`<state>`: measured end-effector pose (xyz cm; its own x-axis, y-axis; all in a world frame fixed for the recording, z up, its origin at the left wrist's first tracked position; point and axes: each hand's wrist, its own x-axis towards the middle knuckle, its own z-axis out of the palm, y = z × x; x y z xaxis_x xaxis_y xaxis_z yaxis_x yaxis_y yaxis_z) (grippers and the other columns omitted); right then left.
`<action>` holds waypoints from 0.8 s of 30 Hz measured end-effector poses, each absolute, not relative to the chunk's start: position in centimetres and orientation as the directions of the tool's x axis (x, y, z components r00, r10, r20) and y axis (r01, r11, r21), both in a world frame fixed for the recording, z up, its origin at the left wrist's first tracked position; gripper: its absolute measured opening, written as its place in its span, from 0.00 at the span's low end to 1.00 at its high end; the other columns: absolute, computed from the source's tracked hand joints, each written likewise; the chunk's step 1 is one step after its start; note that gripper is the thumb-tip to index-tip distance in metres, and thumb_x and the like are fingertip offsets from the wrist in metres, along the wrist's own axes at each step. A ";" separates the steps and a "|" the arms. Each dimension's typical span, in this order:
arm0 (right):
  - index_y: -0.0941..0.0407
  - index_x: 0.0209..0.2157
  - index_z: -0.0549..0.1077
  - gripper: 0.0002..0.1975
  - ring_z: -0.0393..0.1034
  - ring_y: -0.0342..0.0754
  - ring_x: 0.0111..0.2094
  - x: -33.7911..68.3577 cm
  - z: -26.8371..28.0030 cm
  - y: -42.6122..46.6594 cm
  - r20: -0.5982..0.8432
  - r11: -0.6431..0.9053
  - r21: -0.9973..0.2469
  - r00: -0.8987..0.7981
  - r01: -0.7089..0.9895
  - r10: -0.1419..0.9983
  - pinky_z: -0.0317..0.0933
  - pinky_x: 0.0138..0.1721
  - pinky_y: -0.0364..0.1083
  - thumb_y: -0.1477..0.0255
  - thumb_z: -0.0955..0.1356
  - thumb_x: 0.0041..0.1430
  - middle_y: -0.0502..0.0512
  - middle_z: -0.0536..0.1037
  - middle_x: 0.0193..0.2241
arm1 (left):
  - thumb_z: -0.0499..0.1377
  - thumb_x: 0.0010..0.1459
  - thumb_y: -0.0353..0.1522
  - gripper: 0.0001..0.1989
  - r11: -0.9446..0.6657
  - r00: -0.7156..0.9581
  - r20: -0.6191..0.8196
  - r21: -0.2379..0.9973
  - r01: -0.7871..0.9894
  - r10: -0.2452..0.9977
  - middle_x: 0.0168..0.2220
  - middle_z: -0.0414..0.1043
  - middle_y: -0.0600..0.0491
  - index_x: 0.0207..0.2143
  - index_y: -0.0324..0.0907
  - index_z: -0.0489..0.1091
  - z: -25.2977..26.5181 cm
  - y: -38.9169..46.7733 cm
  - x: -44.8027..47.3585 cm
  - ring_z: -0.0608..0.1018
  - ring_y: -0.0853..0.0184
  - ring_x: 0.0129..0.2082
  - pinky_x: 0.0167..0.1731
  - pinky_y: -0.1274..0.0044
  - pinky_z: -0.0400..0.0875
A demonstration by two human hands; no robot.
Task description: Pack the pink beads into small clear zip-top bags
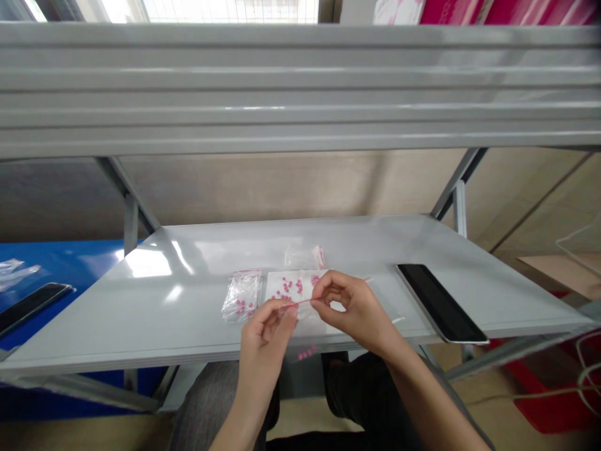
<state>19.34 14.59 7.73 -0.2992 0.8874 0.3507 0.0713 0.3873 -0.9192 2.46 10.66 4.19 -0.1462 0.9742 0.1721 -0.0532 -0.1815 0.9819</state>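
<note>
My left hand [267, 329] pinches a thin red string [305, 301] between thumb and fingertips. The string runs taut to my right hand [352, 307], whose thumb and index finger are closed on its other end. Below the hands, in front of the table edge, hangs a short row of pink beads [307, 352], blurred; how it joins the string is unclear. Behind the fingers lies a white sheet [273, 280] with loose pink beads [299, 286] scattered over it. To its left rests a clear zip bag [241, 288] holding several pink beads.
Another clear bag [300, 255] lies behind the sheet. A black tablet-like device [441, 302] rests at the right of the grey table [178, 319]. A grey slatted shelf [300, 94] spans overhead. At far left, a phone [35, 305] sits on a blue surface [75, 260].
</note>
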 end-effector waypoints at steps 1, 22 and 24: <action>0.56 0.29 0.71 0.04 0.68 0.42 0.27 19.4 7.9 14.5 0.366 0.400 -0.914 -0.285 0.072 0.886 0.64 0.30 0.42 0.76 0.71 0.52 0.49 0.73 0.26 | 0.63 0.56 0.40 0.10 -0.195 -0.151 0.186 0.980 -0.047 0.971 0.28 0.74 0.54 0.32 0.42 0.74 4.3 10.7 2.5 0.76 0.69 0.30 0.32 0.80 0.72; 0.54 0.41 0.72 0.16 0.69 0.46 0.34 20.9 9.0 13.6 0.497 0.610 -0.762 -0.407 0.218 0.767 0.63 0.37 0.45 0.81 0.70 0.50 0.50 0.74 0.32 | 0.62 0.58 0.33 0.06 -0.411 -0.020 0.462 0.808 0.423 0.887 0.28 0.79 0.58 0.28 0.45 0.76 6.3 10.2 0.7 0.79 0.68 0.29 0.34 0.79 0.70; 0.55 0.42 0.73 0.17 0.69 0.48 0.37 20.5 8.9 13.4 0.513 0.633 -0.744 -0.425 0.213 0.746 0.63 0.40 0.46 0.81 0.71 0.48 0.52 0.74 0.35 | 0.62 0.59 0.32 0.06 -0.436 0.006 0.477 0.798 0.416 0.879 0.28 0.79 0.58 0.28 0.45 0.76 6.4 10.0 1.1 0.79 0.68 0.29 0.34 0.79 0.70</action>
